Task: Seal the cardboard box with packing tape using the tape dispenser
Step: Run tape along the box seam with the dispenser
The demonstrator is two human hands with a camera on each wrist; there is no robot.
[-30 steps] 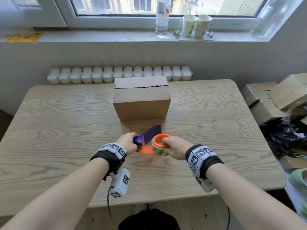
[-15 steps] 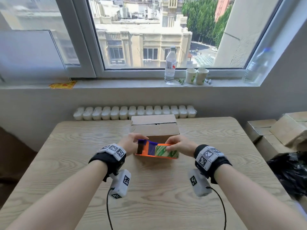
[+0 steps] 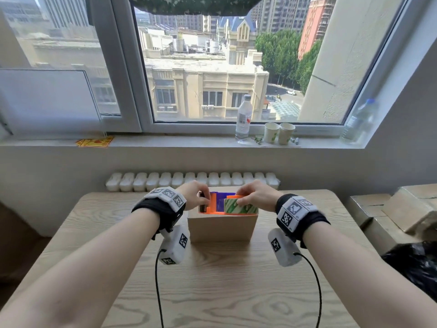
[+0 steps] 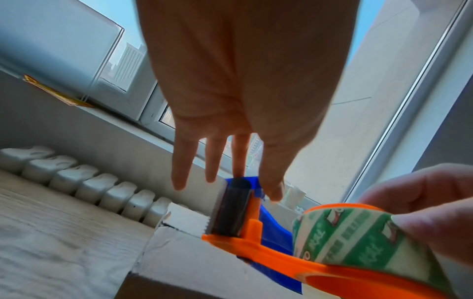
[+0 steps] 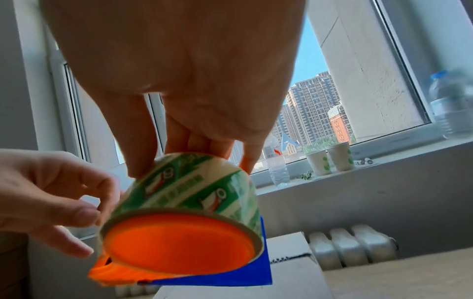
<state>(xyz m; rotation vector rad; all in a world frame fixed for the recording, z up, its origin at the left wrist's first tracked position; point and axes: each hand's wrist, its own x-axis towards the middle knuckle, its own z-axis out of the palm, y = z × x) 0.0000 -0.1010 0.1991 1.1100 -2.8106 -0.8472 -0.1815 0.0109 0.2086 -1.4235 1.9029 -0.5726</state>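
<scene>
A closed brown cardboard box [image 3: 222, 227] stands at the far middle of the wooden table [image 3: 212, 292]. Both hands hold an orange and blue tape dispenser [image 3: 211, 204] just above the box top, its green-and-white tape roll [image 3: 240, 206] on the right. My left hand [image 3: 204, 201] pinches the dispenser's black roller end [image 4: 230, 208], beside the toothed blade. My right hand [image 3: 243, 200] grips the tape roll [image 5: 194, 192] from above, thumb on one side and fingers on the other. The box top [image 4: 179, 263] lies right under the dispenser; its flap seam is mostly hidden.
A white radiator [image 3: 189, 181] runs behind the table. On the windowsill stand a water bottle [image 3: 243, 119], two paper cups [image 3: 279, 133] and another bottle [image 3: 359, 121]. Stacked cardboard boxes [image 3: 390, 209] and a black bag [image 3: 416, 266] sit to the right of the table.
Both hands have carried the dispenser from low over the table's near part forward and up, to just above the box top. The head view has tilted up toward the window.
</scene>
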